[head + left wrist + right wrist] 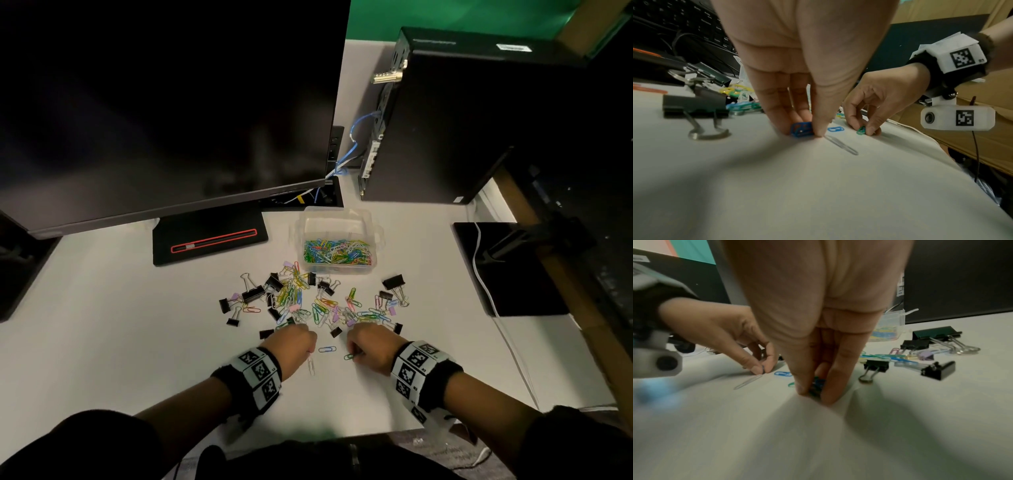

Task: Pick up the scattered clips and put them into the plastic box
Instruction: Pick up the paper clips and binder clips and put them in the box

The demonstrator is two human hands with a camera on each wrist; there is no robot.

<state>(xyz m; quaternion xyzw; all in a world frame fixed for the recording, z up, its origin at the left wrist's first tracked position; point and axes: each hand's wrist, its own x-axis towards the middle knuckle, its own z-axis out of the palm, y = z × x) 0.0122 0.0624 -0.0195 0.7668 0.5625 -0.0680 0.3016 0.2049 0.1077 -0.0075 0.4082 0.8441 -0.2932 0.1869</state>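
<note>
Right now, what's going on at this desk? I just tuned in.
A person is clearing scattered clips off a white desk with both hands. The left hand pinches a small bunch of blue paper clips against the desk; the right hand pinches a few green and blue paper clips. One blue paper clip lies loose between the hands. The clear plastic box behind the pile already holds many coloured paper clips, but plenty of paper clips and black binder clips remain on the desk.
</note>
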